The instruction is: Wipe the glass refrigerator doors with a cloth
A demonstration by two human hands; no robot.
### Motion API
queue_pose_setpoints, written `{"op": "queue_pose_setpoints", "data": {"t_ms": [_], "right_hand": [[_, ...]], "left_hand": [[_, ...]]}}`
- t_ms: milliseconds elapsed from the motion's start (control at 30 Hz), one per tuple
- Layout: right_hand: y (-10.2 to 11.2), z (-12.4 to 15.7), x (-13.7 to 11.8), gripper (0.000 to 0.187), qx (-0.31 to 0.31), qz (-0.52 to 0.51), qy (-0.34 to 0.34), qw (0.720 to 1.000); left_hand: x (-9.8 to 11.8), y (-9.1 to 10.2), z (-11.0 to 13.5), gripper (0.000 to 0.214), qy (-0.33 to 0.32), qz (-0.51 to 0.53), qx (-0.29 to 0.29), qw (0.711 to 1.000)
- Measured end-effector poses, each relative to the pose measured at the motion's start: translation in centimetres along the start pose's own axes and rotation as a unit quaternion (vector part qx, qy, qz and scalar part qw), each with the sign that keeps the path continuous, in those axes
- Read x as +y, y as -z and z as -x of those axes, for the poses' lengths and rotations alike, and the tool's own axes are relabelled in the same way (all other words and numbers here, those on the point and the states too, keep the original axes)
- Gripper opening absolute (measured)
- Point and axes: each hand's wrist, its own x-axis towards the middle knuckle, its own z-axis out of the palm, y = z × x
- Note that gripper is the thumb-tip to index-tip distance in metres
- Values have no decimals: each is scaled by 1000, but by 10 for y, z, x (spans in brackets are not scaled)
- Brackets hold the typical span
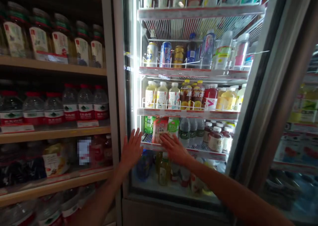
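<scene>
I face an open drinks fridge [198, 12] with lit wire shelves. My left hand [131, 149] is open, fingers spread, flat against the fridge's left frame at the height of the third shelf. My right hand [174, 148] reaches into the fridge with fingers stretched out, resting on a pink and white carton [159, 126] at the front left of that shelf [198, 149]. A green bottle [148, 124] stands to the carton's left and another green-capped bottle [173, 125] behind it.
The fridge door [280, 70] hangs open at the right. Wooden shelves [54, 133] on the left carry water bottles [85, 103] and jars [61, 40]. Cans [165, 55] and juice bottles [174, 95] fill the upper fridge shelves. More bottles stand on the bottom shelf.
</scene>
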Motion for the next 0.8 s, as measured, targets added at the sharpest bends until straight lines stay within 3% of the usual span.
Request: {"op": "queue_pose_setpoints", "data": {"t_ms": [67,200,367,500,633,800], "right_hand": [[-2,-10,-3,67,2,-4,27,1000],[-4,-33,-10,71,18,-11,-46,999],[-10,-61,-19,69,29,-27,17,999],[-19,-81,-29,63,62,-24,-53,996],[-26,-98,-38,61,38,-44,45,997],[-32,-120,-50,63,53,-67,-23,996]], "left_hand": [[-9,1,-2,54,-2,-4,3,1000],[-24,4,-7,53,12,-13,9,1000],[-36,7,-11,54,15,-19,9,1000],[-45,6,-7,54,18,-41,17,999],[-56,7,-4,54,9,-58,19,998],[-74,11,2,55,34,-60,26,997]]}}
